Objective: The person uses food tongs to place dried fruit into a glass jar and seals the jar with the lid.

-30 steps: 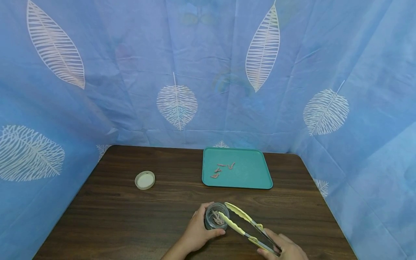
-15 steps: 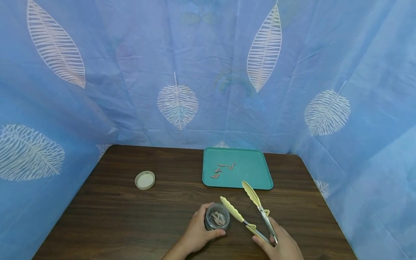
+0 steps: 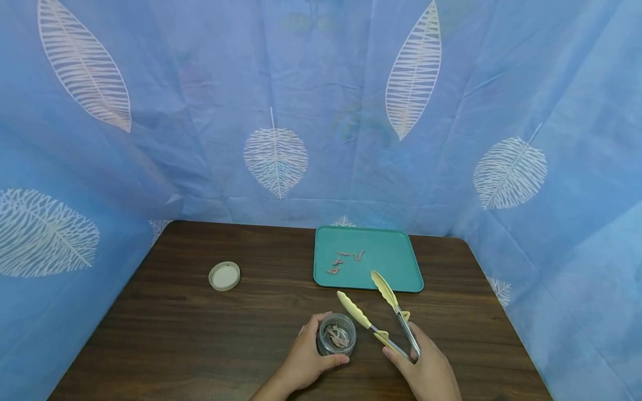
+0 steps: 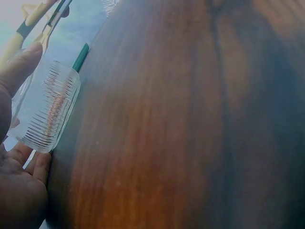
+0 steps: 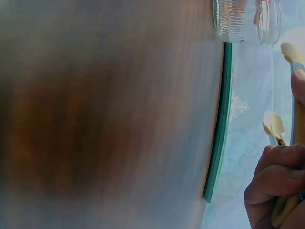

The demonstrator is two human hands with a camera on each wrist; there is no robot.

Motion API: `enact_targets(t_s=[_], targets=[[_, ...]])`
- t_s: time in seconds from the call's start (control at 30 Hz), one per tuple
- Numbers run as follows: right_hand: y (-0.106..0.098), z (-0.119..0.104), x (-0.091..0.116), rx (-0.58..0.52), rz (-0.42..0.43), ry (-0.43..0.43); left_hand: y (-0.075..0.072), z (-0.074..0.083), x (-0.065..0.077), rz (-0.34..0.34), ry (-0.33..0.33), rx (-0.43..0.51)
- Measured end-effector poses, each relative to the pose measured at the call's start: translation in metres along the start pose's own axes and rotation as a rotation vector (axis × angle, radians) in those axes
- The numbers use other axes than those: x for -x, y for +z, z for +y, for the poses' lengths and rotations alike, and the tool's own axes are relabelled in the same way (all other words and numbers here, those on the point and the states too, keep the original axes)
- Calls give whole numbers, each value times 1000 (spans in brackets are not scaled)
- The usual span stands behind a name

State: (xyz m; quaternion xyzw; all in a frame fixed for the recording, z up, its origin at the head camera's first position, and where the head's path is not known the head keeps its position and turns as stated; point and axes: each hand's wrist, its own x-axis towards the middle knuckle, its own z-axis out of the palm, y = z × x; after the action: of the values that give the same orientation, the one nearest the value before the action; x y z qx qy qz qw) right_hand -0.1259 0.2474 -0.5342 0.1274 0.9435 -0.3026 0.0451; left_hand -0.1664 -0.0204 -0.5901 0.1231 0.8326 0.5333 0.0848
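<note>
My left hand [image 3: 303, 359] grips a clear ribbed glass jar [image 3: 351, 341] on the table, fingers behind it and thumb along its near side. Through the jar's uncovered mouth, a clump of pale pinkish strips [image 3: 337, 336] shows at the bottom. To the jar's right, my right hand [image 3: 426, 365] holds metal tongs with scalloped cream-yellow ends [image 3: 353, 309]. Their arms are spread wide, with nothing between them. In the head view, the left end lies just beyond the jar's mouth and the right end overlaps the near edge of a teal tray [image 3: 396, 250].
Several small pinkish strips [image 3: 334, 270] lie on the tray's left half. A round pale lid [image 3: 224, 276] rests on the dark wooden table [image 3: 175, 334], far left of the jar. Blue leaf-printed cloth [image 3: 331, 167] hangs behind and at both sides.
The tongs have moved up out of the jar's mouth, away from the strips, and spread wider. More recently they have shifted slightly forward and left. My left hand and the jar stay put.
</note>
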Motion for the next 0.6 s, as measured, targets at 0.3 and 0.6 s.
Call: enact_targets(t_s=[0.3, 0.6], targets=[[-2, -13, -22, 33, -7, -25, 0, 0, -2, -7, -4, -8], [8, -29, -40, 149, 79, -208, 1, -5, -4, -10, -25, 0]])
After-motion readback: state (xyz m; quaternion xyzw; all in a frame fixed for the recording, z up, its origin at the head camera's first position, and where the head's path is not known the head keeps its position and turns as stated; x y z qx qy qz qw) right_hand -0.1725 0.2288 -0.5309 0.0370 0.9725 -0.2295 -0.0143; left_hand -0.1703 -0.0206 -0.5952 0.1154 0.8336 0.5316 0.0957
